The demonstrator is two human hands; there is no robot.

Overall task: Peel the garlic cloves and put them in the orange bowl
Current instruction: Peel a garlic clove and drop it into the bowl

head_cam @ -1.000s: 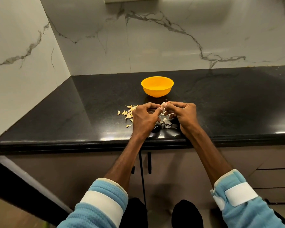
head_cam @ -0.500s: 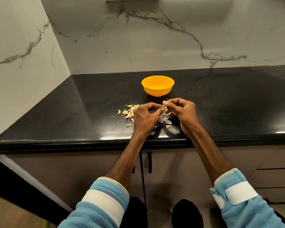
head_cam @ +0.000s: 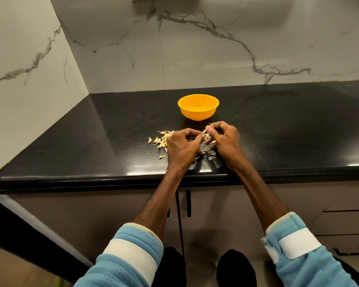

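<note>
The task looks to be in its early or middle part. Both hands work one clove (head_cam: pixel 205 131) between them: the right hand (head_cam: pixel 226 141) pinches it with thumb and curled fingers, and the left hand (head_cam: pixel 180 148) nips at it with thumb and forefinger, seemingly pulling skin away. How much skin is left on it is too small to tell.

The bowl (head_cam: pixel 198 106) stands just beyond the hands, near the right hand's fingertips. No garlic shows inside it from this angle, though its bottom is only partly in sight.

Just to the left of the left hand, partly hidden by it, lies a loose heap of small cloves (head_cam: pixel 161 139), which seem to have their skins on, so I judge most of the peeling is yet to be done. Grey shed skins (head_cam: pixel 210 155) lie on the tabletop (head_cam: pixel 91 141) under and between the hands, a sign that some peeling is done
</note>
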